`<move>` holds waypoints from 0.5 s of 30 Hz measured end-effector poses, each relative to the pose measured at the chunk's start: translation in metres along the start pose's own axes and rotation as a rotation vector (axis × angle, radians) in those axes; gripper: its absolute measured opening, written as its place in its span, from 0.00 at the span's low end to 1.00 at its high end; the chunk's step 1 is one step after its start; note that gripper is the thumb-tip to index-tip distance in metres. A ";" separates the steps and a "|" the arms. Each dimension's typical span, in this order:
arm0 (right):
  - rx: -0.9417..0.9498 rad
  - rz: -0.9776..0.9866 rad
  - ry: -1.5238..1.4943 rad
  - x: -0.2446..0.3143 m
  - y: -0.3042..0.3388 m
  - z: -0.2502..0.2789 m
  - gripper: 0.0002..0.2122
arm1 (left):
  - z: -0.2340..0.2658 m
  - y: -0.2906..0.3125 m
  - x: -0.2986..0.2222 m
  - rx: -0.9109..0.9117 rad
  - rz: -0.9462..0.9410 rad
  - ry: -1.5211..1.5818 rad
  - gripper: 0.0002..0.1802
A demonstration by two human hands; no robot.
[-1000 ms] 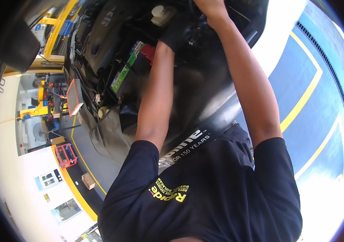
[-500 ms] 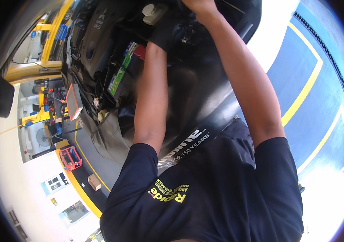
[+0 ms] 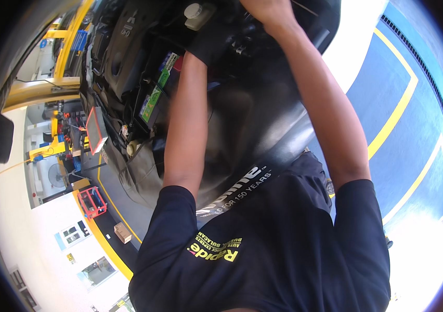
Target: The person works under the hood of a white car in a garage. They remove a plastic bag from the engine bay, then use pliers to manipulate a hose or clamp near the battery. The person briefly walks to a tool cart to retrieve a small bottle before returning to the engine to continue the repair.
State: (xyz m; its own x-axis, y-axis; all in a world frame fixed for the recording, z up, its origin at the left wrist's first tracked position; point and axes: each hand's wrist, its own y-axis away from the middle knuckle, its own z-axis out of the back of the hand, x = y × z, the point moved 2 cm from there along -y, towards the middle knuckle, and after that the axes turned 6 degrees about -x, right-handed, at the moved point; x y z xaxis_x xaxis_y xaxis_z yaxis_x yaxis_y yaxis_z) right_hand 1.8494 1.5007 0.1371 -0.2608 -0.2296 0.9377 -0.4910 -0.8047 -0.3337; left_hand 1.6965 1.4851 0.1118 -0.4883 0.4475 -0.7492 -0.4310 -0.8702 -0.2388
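My left hand (image 3: 210, 46), in a black glove, reaches deep into the car's engine bay. Its fingers merge with the dark parts there, so their shape is hidden. Close beside it are a white-capped reservoir (image 3: 196, 18) and a battery (image 3: 158, 89) with a green label strip. A red piece (image 3: 178, 64) shows partly behind my left wrist. My bare right hand (image 3: 271, 11) is at the upper edge of the view, over the far side of the bay. Its fingers are cut off by the frame, and whatever they touch is not visible.
A dark engine cover (image 3: 122, 47) lies left of the battery. A red-edged air filter (image 3: 95, 130) rests at the car's front. My body leans against a black fender cover (image 3: 242, 184). A red cart (image 3: 92, 202), a cardboard box (image 3: 122, 233) and yellow lift posts (image 3: 42, 93) stand left.
My left forearm has shifted slightly left, with the gloved hand still in the bay. The right hand and forearm have moved a little to the right.
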 end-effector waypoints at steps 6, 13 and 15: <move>0.442 0.269 0.382 0.091 0.022 0.095 0.24 | 0.027 0.012 -0.025 0.186 -0.006 -0.241 0.26; 1.193 0.518 0.942 0.113 0.022 0.097 0.16 | 0.033 0.010 -0.056 0.403 -0.522 -0.720 0.21; 1.320 0.543 1.016 0.103 0.016 0.084 0.15 | 0.039 0.019 -0.061 0.320 -0.705 -0.761 0.20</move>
State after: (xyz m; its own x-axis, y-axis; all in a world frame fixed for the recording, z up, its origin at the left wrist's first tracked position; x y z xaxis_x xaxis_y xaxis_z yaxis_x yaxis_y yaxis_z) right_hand 1.8847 1.4176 0.2362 -0.7754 -0.6117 0.1570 0.6313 -0.7444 0.2177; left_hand 1.6889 1.4497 0.1767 -0.3483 0.9321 0.0997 -0.9228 -0.3223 -0.2109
